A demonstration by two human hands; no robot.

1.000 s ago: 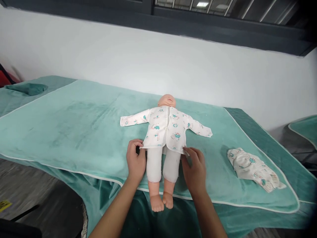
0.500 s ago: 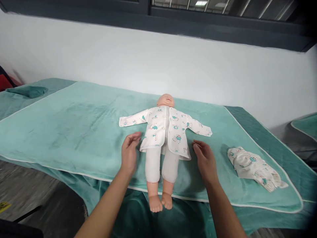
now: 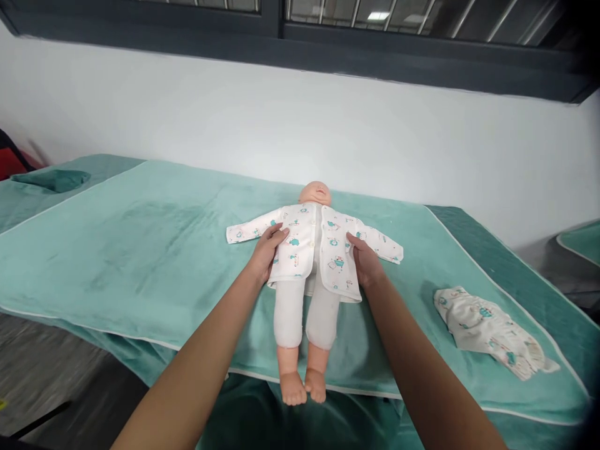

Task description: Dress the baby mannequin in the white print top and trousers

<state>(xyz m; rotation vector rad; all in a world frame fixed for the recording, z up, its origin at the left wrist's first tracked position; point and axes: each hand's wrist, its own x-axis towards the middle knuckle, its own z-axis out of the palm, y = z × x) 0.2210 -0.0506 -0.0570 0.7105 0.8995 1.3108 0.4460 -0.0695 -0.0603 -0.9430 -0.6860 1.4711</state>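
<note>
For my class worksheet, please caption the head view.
On green cloth, left hand and right hand hold the sides of a doll in a printed jacket.

- Dk-green bed cover (image 3: pixel 473 231), velvety, shows L & R of the doll (image 3: pixel 289 315), beyond the ends of a paler sheet.
- Lt-green sheet (image 3: pixel 117 250), w/ white piping, spreads under the doll.
- Doll lies face-up on sheet, its feet past near edge; white print jacket (image 3: pixel 296 247) has sleeves out to either side.
- Crumpled print cloth (image 3: pixel 492 328) rests on sheet, R of doll, well apart.
</note>
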